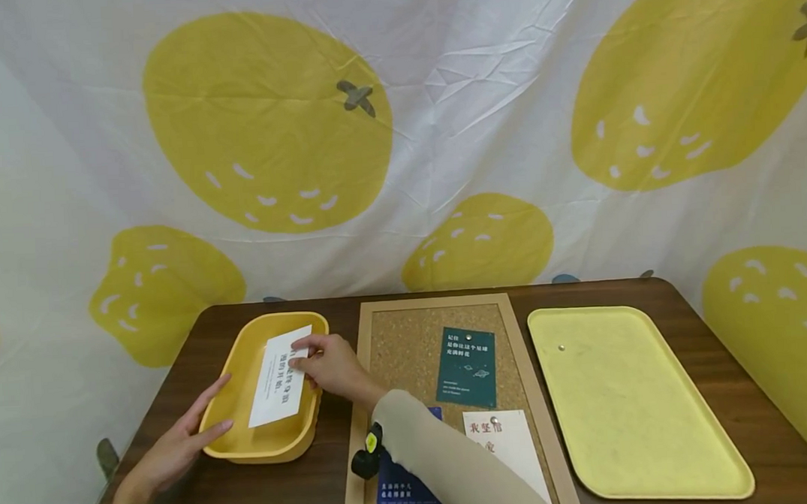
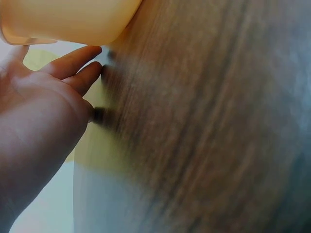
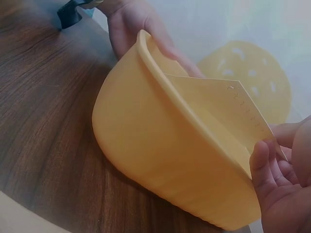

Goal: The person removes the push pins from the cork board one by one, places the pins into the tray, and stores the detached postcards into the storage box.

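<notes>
The right hand pinches a white card by its edge, perhaps so most of it shows. The card slants partly inside the yellow tub. The left hand has straight fingers at the tub's rim, maybe to steady it

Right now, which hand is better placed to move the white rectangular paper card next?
Right, I'd judge: the right hand pinches the card near its edge. The left hand touches the opposite rim of the yellow oblong plastic basin, apart from the card.
</notes>
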Available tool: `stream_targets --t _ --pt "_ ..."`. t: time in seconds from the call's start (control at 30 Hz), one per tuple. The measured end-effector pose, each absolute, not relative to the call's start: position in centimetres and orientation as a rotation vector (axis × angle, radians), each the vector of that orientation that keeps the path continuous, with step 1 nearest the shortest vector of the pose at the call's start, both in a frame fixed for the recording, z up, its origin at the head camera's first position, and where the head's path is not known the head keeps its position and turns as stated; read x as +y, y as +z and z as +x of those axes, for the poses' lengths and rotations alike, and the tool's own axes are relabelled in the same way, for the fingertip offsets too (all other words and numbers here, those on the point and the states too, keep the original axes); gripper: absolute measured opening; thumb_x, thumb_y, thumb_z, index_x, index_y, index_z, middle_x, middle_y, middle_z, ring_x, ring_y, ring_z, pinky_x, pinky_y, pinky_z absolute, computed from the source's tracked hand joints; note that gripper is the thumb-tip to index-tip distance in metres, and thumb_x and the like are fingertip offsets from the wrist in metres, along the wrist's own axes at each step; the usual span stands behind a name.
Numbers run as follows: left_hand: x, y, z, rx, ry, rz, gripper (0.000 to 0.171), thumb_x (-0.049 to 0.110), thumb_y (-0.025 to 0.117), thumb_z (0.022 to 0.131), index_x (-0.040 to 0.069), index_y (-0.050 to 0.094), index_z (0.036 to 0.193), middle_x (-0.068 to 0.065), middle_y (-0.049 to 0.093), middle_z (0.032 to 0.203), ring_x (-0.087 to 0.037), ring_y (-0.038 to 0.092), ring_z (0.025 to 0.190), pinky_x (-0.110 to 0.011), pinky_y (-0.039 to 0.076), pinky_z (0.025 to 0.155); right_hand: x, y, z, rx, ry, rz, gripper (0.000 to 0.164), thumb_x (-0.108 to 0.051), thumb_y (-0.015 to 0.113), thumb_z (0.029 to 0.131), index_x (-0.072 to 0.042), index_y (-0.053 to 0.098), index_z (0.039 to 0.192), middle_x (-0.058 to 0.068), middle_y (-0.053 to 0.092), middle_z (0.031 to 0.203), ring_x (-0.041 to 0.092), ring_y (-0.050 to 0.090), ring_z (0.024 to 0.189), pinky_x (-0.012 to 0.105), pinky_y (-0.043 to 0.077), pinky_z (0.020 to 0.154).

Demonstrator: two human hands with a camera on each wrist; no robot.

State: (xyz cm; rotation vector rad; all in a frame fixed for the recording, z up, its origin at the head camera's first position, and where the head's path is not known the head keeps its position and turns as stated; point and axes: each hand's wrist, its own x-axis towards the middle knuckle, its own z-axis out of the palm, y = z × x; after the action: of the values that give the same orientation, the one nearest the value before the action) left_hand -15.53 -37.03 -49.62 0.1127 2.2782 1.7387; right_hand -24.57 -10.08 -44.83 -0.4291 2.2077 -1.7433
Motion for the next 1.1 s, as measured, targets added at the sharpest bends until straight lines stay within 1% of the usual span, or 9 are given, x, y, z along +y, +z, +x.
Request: stream_targets --t 0.43,0.47,0.53,0.6,0.67,0.73,0.8,0.9,1.1 --pt "-37.0 -49.6 -15.4 2.256 1.743 0.116 0.079 0.016 0.057 0.101 0.022 0.007 0.161 -0.019 -0.013 0.164 -0.040 -0.002 0.146 -0.003 0.035 0.090 -10.3 -45.1 -24.4 2.275 -1.695 -0.523 0.025 -0.011 0.070 0.092 -0.003 0.070 0.116 0.000 0.057 0.070 0.009 0.056 0.049 0.020 0.048 0.046" --pt "-37.0 -49.6 -15.4 2.254 1.743 0.119 0.079 0.016 0.057 0.101 0.023 0.007 0.161 -0.019 -0.013 0.164 -0.033 0.001 0.148 -0.003 0.036 0.091 -10.3 -45.0 -24.4 2.287 -1.679 -0.533 0.026 -0.011 0.070 0.092 -0.003 0.070 0.116 0.000 0.057 0.070 0.009 0.057 0.049 0.020 0.049 0.046" --pt "-37.0 -49.7 -15.4 2.250 1.745 0.131 0.078 0.016 0.056 0.101 0.023 0.006 0.161 -0.019 -0.012 0.164 -0.010 0.011 0.146 -0.004 0.036 0.091 -10.4 -45.0 -24.4 2.309 -1.649 -0.536 0.026 -0.012 0.070 0.092 -0.003 0.070 0.117 0.000 0.056 0.070 0.010 0.058 0.050 0.021 0.049 0.047" --pt "-37.1 -49.7 -15.3 2.244 1.749 0.144 0.078 0.016 0.056 0.102 0.023 0.006 0.161 -0.019 -0.013 0.164 0.012 0.020 0.134 -0.004 0.036 0.092 -10.6 -45.0 -24.4 2.330 -1.619 -0.529 0.026 -0.012 0.070 0.092 -0.003 0.070 0.117 0.000 0.055 0.070 0.010 0.058 0.050 0.021 0.050 0.047" --pt "-37.1 -49.7 -15.3 2.243 1.751 0.154 0.077 0.015 0.055 0.102 0.023 0.006 0.161 -0.019 -0.013 0.164 0.022 0.024 0.123 -0.004 0.036 0.092 -10.7 -44.9 -24.3 2.349 -1.591 -0.513 0.027 -0.012 0.071 0.092 -0.004 0.070 0.117 0.000 0.055 0.070 0.011 0.058 0.050 0.021 0.049 0.046" --pt "-37.0 -49.6 -15.3 2.239 1.753 0.152 0.077 0.014 0.054 0.102 0.023 0.005 0.161 -0.019 -0.014 0.164 0.013 0.019 0.135 -0.004 0.036 0.092 -10.9 -44.8 -24.3 2.360 -1.575 -0.494 0.027 -0.012 0.071 0.091 -0.003 0.070 0.117 0.000 0.055 0.071 0.011 0.059 0.050 0.021 0.049 0.046" --pt "-37.0 -49.6 -15.4 2.241 1.750 0.139 0.077 0.014 0.055 0.102 0.023 0.005 0.161 -0.019 -0.014 0.164 -0.009 0.009 0.147 -0.004 0.036 0.091 -11.0 -44.7 -24.2 2.374 -1.555 -0.474 0.028 -0.012 0.071 0.091 -0.004 0.070 0.118 0.000 0.055 0.071 0.012 0.059 0.051 0.020 0.049 0.046" --pt "-37.0 -49.6 -15.5 2.235 1.750 0.121 0.078 0.014 0.055 0.102 0.022 0.005 0.161 -0.019 -0.014 0.164 -0.040 -0.004 0.146 -0.004 0.037 0.090 -11.2 -44.6 -24.0 2.393 -1.527 -0.441 0.028 -0.013 0.072 0.091 -0.006 0.070 0.118 0.000 0.056 0.071 0.012 0.060 0.051 0.021 0.048 0.046" --pt "-37.0 -49.6 -15.5 2.221 1.753 0.116 0.078 0.013 0.054 0.102 0.022 0.003 0.161 -0.019 -0.014 0.164 -0.044 -0.003 0.145 -0.005 0.039 0.090 -11.4 -44.7 -24.1 2.439 -1.482 -0.440 0.025 -0.015 0.071 0.092 -0.009 0.071 0.116 -0.004 0.057 0.073 0.009 0.058 0.049 0.021 0.047 0.046"
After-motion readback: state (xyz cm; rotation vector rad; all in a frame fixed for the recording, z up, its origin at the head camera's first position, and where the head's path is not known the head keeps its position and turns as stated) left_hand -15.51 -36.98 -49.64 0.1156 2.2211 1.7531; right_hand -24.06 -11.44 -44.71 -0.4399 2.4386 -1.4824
